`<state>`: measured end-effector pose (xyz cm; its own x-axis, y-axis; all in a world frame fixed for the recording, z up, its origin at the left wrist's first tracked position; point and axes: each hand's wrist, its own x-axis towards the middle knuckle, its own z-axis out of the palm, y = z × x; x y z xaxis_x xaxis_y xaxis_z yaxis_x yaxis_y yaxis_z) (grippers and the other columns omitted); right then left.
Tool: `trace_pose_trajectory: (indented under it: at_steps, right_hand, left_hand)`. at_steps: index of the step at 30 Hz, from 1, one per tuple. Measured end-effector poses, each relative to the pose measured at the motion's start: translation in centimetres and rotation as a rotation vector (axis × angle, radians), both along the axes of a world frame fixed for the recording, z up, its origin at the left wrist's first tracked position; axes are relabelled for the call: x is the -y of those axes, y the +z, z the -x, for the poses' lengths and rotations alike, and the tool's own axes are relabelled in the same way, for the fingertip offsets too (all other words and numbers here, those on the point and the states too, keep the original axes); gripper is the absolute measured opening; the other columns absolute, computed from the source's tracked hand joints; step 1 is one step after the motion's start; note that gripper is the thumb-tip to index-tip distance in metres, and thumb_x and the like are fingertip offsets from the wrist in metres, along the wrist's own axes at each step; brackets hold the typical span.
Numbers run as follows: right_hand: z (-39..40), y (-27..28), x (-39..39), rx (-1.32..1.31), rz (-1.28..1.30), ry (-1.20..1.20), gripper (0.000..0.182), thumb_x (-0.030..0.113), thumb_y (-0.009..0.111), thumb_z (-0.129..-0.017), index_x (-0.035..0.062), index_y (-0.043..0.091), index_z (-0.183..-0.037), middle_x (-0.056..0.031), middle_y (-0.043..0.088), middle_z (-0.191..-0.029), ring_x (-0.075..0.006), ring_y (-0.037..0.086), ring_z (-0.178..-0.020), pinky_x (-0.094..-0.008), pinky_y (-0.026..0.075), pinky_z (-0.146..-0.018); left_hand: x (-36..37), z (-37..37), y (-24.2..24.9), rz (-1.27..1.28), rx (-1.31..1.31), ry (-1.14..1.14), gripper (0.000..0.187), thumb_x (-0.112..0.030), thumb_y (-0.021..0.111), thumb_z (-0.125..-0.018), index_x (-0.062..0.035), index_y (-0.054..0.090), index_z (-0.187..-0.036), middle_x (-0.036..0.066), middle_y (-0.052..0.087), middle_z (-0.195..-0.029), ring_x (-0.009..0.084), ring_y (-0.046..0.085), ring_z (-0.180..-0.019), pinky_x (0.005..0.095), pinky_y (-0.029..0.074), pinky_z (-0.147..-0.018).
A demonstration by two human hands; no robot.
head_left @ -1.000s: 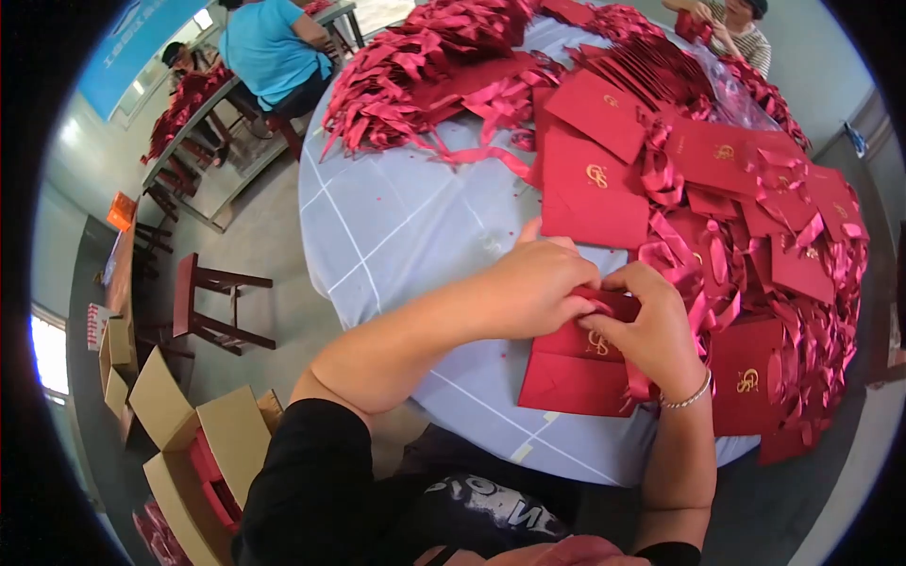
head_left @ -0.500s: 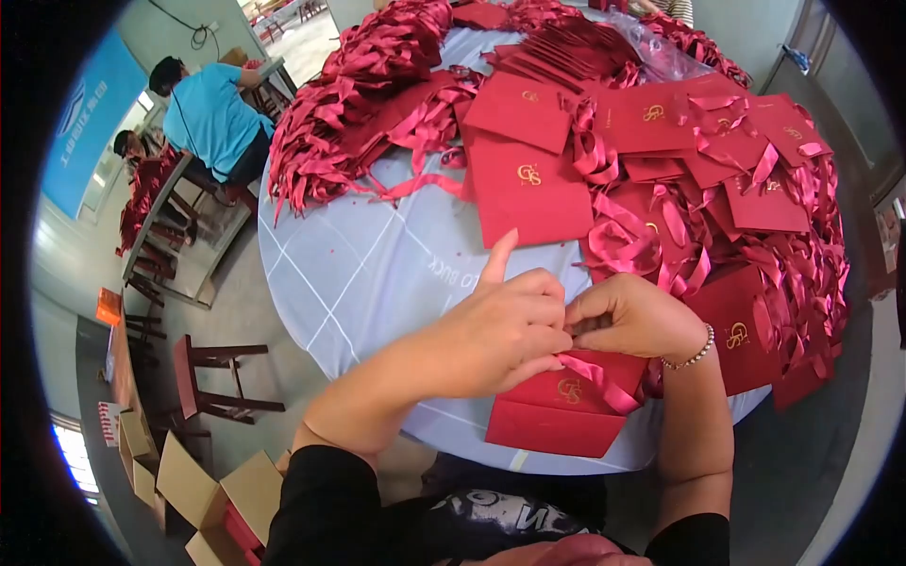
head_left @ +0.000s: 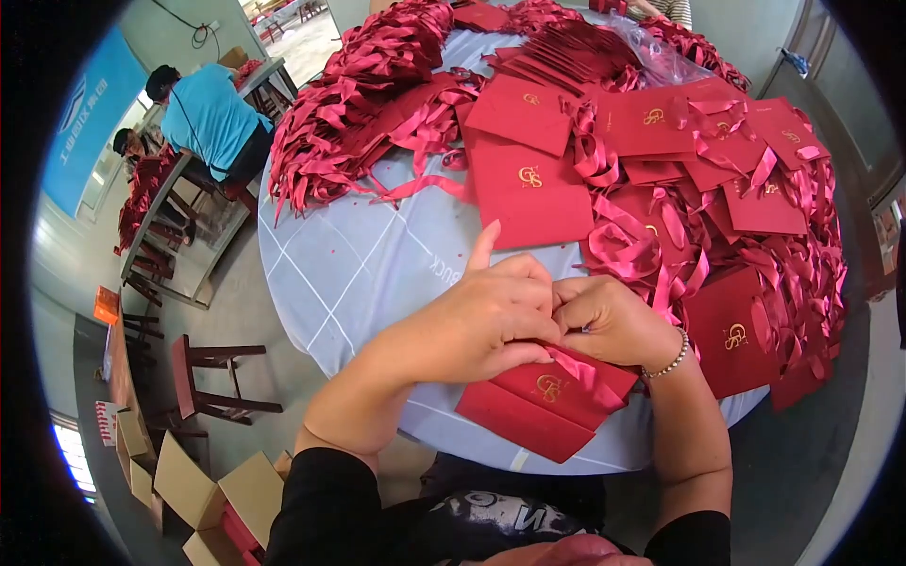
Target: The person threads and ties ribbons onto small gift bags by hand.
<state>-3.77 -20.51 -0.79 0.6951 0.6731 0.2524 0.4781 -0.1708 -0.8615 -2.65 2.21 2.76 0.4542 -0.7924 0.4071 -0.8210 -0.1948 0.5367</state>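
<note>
A small red paper gift bag point(head_left: 528, 415) with a gold emblem lies tilted at the table's near edge. Its pink satin ribbon point(head_left: 587, 375) trails across the front from beneath my fingers. My left hand point(head_left: 495, 311) is closed at the bag's upper edge, one digit sticking up and the rest curled on the ribbon. Against it, my right hand point(head_left: 609, 321), with a beaded bracelet point(head_left: 672, 357) at the wrist, pinches at the same spot. The fingertips meet and hide most of what lies between them.
Red bags with ribbons point(head_left: 651, 123) are heaped over the right and back of the round table point(head_left: 321, 255). A larger red bag point(head_left: 533, 198) lies ahead. To the left are a wooden stool point(head_left: 212, 377), an open carton point(head_left: 193, 481) and a person in blue point(head_left: 212, 118).
Both hands have shifted slightly left, and the bag has turned, its lower edge swinging left. The right hand's fingers have curled in closer against the left hand.
</note>
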Motion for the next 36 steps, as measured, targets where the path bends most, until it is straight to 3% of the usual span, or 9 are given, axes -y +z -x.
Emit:
trace_pose_trajectory:
  at_steps: [3,9,16,22,25,28,31,34,36]
  right_hand:
    - [0.0,0.4,-0.2,0.068,-0.024,-0.071,0.010,0.000,0.073,-0.075,0.0000,0.070,-0.084,-0.0097,0.062,-0.080,-0.0230,0.063,-0.076,-0.0322,0.049,-0.069]
    - [0.0,-0.4,-0.1,-0.049,-0.144,-0.061,0.028,-0.006,0.072,-0.072,0.0020,0.076,-0.098,-0.0042,0.062,-0.082,-0.0154,0.058,-0.081,-0.0283,0.046,-0.072]
    - [0.3,0.3,-0.7,-0.065,-0.035,-0.082,0.018,-0.004,0.072,-0.074,-0.0001,0.072,-0.092,-0.0043,0.059,-0.080,-0.0147,0.055,-0.074,-0.0276,0.044,-0.067]
    - [0.1,-1.0,-1.1,0.208,-0.070,-0.055,0.012,0.001,0.073,-0.075,0.0005,0.066,-0.085,-0.0091,0.057,-0.080,-0.0238,0.060,-0.070,-0.0343,0.046,-0.061]
    - [0.3,-1.1,-1.2,0.453,0.104,-0.148,0.010,0.006,0.072,-0.076,0.0031,0.065,-0.083,-0.0096,0.058,-0.082,-0.0287,0.063,-0.074,-0.0377,0.049,-0.061]
    - [0.7,-0.6,-1.2,0.740,0.390,-0.390,0.011,0.009,0.069,-0.078,0.0055,0.063,-0.086,-0.0091,0.057,-0.083,-0.0302,0.063,-0.076,-0.0388,0.051,-0.062]
    - [0.1,-1.0,-0.4,0.803,0.441,-0.659,0.013,0.008,0.070,-0.079,0.0054,0.063,-0.090,-0.0089,0.059,-0.085,-0.0298,0.063,-0.076,-0.0381,0.051,-0.061]
    - [-0.2,-1.2,-0.7,0.726,0.296,-0.856,0.018,0.008,0.071,-0.081,0.0047,0.063,-0.097,-0.0092,0.060,-0.085,-0.0291,0.064,-0.075,-0.0381,0.051,-0.061]
    - [0.5,-0.1,-0.9,0.349,0.195,-0.771,0.020,0.010,0.073,-0.082,0.0030,0.064,-0.099,-0.0116,0.063,-0.087,-0.0298,0.065,-0.077,-0.0376,0.051,-0.063]
  left_hand:
    - [-0.2,-0.2,-0.3,-0.003,-0.022,0.008,0.017,-0.015,0.085,-0.071,-0.0140,0.073,-0.083,-0.004,0.058,-0.079,0.0185,0.059,-0.095,0.0632,0.013,-0.114]
    - [-0.3,-0.2,0.0,0.037,0.064,0.039,0.020,-0.014,0.087,-0.066,-0.0145,0.075,-0.082,-0.004,0.059,-0.084,0.0216,0.059,-0.100,0.0631,0.020,-0.112]
    - [-0.4,-0.6,-0.3,0.006,0.066,0.043,0.020,-0.013,0.086,-0.063,-0.0129,0.075,-0.080,-0.004,0.057,-0.082,0.0205,0.059,-0.098,0.0607,0.023,-0.113]
    - [-0.4,-0.5,-0.5,-0.058,-0.052,0.033,0.021,-0.013,0.086,-0.063,-0.0117,0.074,-0.080,-0.004,0.058,-0.084,0.0194,0.059,-0.098,0.0594,0.023,-0.113]
    - [-0.6,-0.6,-0.5,-0.161,-0.086,0.058,0.020,-0.013,0.084,-0.065,-0.0115,0.073,-0.082,-0.003,0.058,-0.085,0.0197,0.058,-0.099,0.0576,0.023,-0.113]
    - [-0.8,-0.8,-0.9,-0.229,-0.092,0.041,0.023,-0.012,0.083,-0.067,-0.0119,0.073,-0.088,-0.002,0.058,-0.087,0.0208,0.057,-0.100,0.0560,0.023,-0.113]
    - [-0.9,-1.1,-1.2,-0.224,-0.075,0.028,0.029,-0.012,0.083,-0.067,-0.0126,0.073,-0.095,0.000,0.058,-0.090,0.0222,0.057,-0.102,0.0556,0.025,-0.112]
    - [-1.4,-1.2,-1.4,-0.256,-0.111,0.131,0.032,-0.011,0.083,-0.068,-0.0114,0.073,-0.098,0.002,0.059,-0.092,0.0229,0.057,-0.101,0.0515,0.028,-0.110]
    - [-1.7,-1.6,-1.5,-0.255,-0.135,0.147,0.033,-0.012,0.084,-0.068,-0.0101,0.073,-0.099,0.003,0.061,-0.093,0.0237,0.057,-0.100,0.0469,0.033,-0.106]
